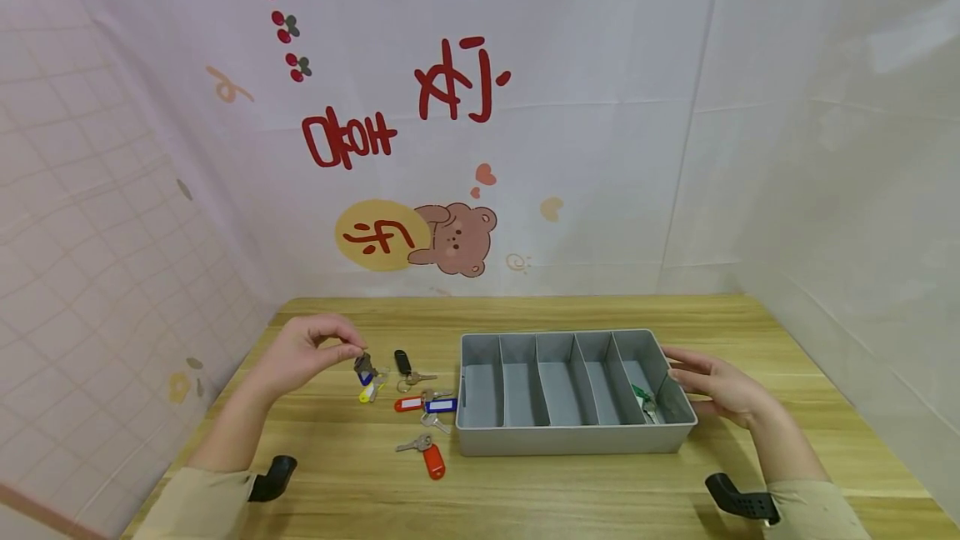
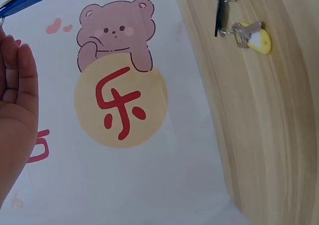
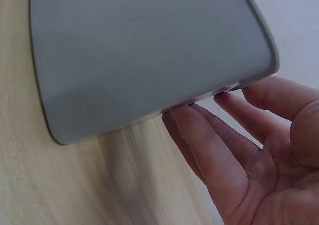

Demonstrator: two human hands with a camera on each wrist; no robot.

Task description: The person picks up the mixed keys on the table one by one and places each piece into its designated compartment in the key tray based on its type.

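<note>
left hand [image 1: 311,352] pinches blue-tagged keys [image 1: 364,365] above table [image 1: 337,482]; right hand [image 1: 723,388] touches right end of gray tray [image 1: 570,442]. looks like pick-up step; next calls for lifting clear of yellow-tagged keys [image 2: 261,41].

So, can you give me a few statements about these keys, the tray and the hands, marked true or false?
1. The left hand holds a blue-tagged key. True.
2. The right hand holds a yellow tag. False: the right hand touches the right end of the gray tray.
3. A green-tagged key lies in the tray's far-right compartment. True.
4. The tray has three compartments. False: it has five.
5. The black tag is inside the tray. False: it lies on the table, left of the tray.
6. Two red tags lie left of the tray. True.
</note>
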